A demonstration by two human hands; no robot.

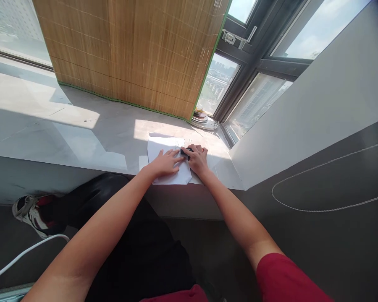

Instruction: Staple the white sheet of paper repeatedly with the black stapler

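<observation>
A white sheet of paper (173, 178) lies on the window sill, its near edge at the sill's front edge. Small dark marks show near its upper right. My left hand (166, 162) rests flat on the paper with its fingers spread. My right hand (198, 159) is closed around a small black object (185, 152) at the paper's right side. Its kind cannot be made out, as the fingers cover most of it. Left fingertips lie close beside this object.
A bamboo blind (129, 50) with green edging hangs over the sill (113, 121). Stacked round discs (203, 119) stand in the window corner. A white wall (302, 105) rises at right, near a looped bead cord (286, 205). A white cable (25, 253) runs at lower left.
</observation>
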